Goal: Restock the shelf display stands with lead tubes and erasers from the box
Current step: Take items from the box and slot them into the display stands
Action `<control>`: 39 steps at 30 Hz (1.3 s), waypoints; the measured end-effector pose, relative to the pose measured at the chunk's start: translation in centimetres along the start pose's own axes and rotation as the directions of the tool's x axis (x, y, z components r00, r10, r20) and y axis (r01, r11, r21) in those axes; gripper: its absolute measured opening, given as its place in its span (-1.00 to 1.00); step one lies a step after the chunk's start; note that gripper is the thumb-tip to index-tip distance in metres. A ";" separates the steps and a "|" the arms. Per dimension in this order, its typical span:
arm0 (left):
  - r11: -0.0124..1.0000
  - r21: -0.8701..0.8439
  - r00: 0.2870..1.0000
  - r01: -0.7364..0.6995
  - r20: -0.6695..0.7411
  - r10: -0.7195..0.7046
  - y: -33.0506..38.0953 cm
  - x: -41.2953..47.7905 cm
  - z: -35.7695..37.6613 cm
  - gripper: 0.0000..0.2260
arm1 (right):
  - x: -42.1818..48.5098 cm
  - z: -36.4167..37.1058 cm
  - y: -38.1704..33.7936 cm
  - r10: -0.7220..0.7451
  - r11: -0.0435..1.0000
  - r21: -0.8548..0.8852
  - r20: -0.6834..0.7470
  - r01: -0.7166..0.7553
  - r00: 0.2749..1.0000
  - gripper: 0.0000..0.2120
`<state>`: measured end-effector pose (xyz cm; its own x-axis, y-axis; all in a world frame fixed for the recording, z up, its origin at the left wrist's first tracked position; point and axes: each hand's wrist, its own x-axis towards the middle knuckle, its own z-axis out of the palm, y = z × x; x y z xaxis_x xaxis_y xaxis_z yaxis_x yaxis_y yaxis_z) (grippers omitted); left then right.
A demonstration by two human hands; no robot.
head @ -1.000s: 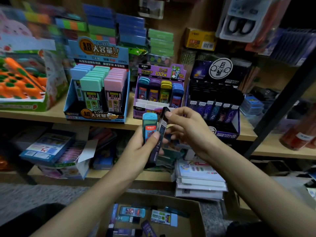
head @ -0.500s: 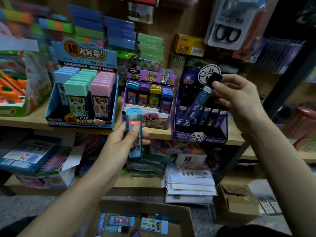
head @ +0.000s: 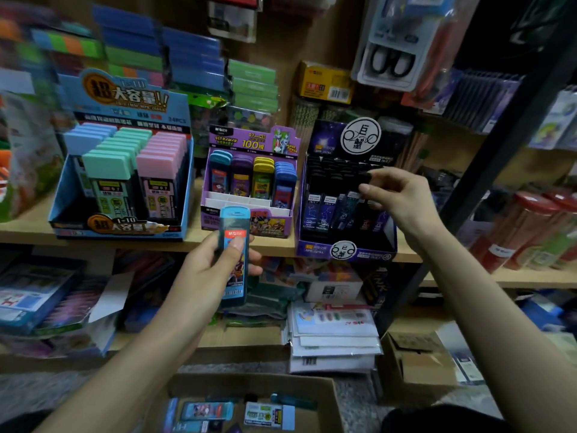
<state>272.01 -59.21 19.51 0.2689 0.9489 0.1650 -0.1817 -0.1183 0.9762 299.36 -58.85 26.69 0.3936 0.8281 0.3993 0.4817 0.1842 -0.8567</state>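
View: head camera, one viewpoint only.
Landmark: purple display stand [head: 249,198], mid-shelf [head: 18,229].
Risk 1: black-capped lead tube [head: 364,178] may jam against neighbouring caps in the dark display stand [head: 346,248], just right of the landmark; likely cause — tilted entry into a packed row.
Risk 2: blue lead tube [head: 234,260] may slip; likely cause — attention directed to the other side.
Right hand [head: 402,198]: thumb and fingertips pinch the black cap; tube body sits below the pinch among the dark stand's rows, exact slot not discernible.
Left hand [head: 203,273]: fingers wrapped round the blue tube, thumb on its label; tube upright, directly in front of the landmark, top clear of the fingers.
Box [head: 237,382]: below the landmark, more tubes inside.
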 end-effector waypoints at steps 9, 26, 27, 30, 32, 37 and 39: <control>1.000 0.026 1.000 -0.017 0.012 0.016 -0.1 -0.2 0.4 -0.79 | 0.0 1.0 1.1 0.038 0.993 -0.112 0.008 -0.037 0.999 -0.90; 0.998 0.055 1.000 -0.005 0.011 0.004 0.5 0.1 0.8 -0.69 | -3.5 4.3 -5.3 -0.082 0.956 -0.268 0.140 0.118 0.987 -0.68; 0.998 0.055 1.000 -0.004 0.013 0.003 0.7 0.0 0.8 -0.70 | -4.4 5.4 -6.0 -0.025 0.991 -0.121 0.247 0.056 0.969 -0.71; 0.999 0.052 1.000 -0.005 0.027 0.004 1.3 -0.4 0.3 -0.77 | -6.4 8.4 -6.9 0.005 0.998 0.051 0.445 -0.031 0.896 -0.87; 0.999 0.047 0.999 -0.011 0.042 0.009 1.8 -0.7 -0.2 -0.83 | -6.9 9.7 -7.0 -0.019 0.993 0.114 0.434 -0.034 0.901 -0.96; 0.911 0.373 0.983 -0.177 0.029 0.180 3.4 0.7 -3.0 -0.91 | -5.6 11.3 -7.5 -0.060 0.983 0.183 0.357 -0.006 0.932 -0.86; 0.752 0.629 0.964 -0.196 -0.017 0.266 3.7 2.0 -5.2 -0.82 | -3.5 11.9 -7.8 -0.119 0.989 0.119 0.281 0.088 0.952 -0.85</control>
<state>266.99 -56.20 22.71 0.1948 0.8882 0.4161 0.4052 -0.4592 0.7905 284.90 -56.92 28.13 0.0978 0.9154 0.3904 0.4183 0.3181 -0.8508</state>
